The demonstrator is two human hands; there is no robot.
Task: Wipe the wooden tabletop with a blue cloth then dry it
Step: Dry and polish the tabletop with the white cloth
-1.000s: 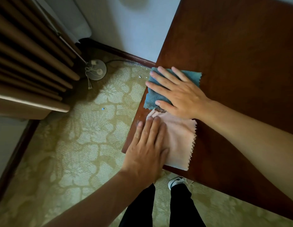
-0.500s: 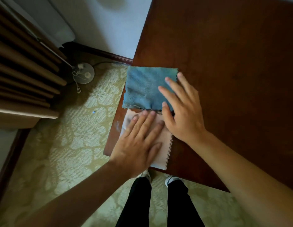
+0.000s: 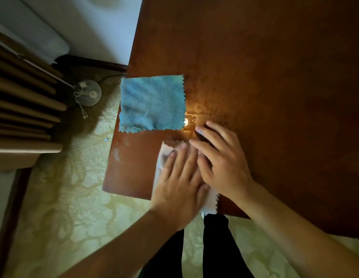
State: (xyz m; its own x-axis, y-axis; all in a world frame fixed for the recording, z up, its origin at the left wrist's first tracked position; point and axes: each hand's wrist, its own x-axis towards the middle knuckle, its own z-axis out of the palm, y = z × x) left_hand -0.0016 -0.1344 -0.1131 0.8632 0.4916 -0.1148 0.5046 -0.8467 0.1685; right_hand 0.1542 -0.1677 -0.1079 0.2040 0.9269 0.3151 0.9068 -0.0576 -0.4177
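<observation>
**Both hands now on the pale cloth**

Half a second ago the right hand (image 3: 224, 165) was pressing the blue cloth (image 3: 152, 103); now it has left it and lies flat, fingers straight, beside the left hand (image 3: 180, 177) on the pale cloth (image 3: 211, 203). Neither hand grips anything. The blue cloth rests alone at the left edge of the wooden tabletop (image 3: 274, 77), untouched (a wet shine shows just beside it). I judge that wiping is finished and drying begins.
</observation>
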